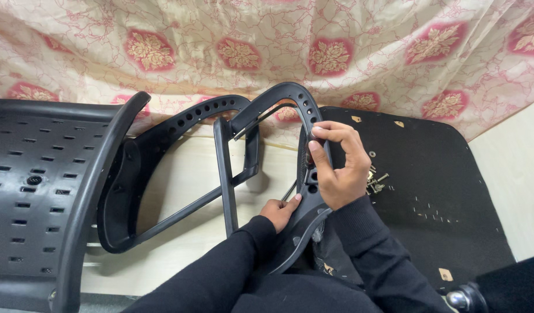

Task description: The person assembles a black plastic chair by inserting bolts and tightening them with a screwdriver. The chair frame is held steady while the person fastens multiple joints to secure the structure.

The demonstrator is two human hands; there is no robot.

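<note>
Head view: we work a black plastic armrest (301, 116) over the seat base (446, 191).
Right hand (339, 168): pinching its curved bar.
Left hand (280, 211): gripping the lower end.
Handling: we judge it stiff, light; hold the bar.

Both arms wear long black sleeves of soft, matte knit fabric, entering from the lower middle of the frame. Each sleeve ends in a ribbed cuff snug at the wrist. The left hand (280, 212) and right hand (338, 168) are bare, without rings, watch or gloves.
</note>
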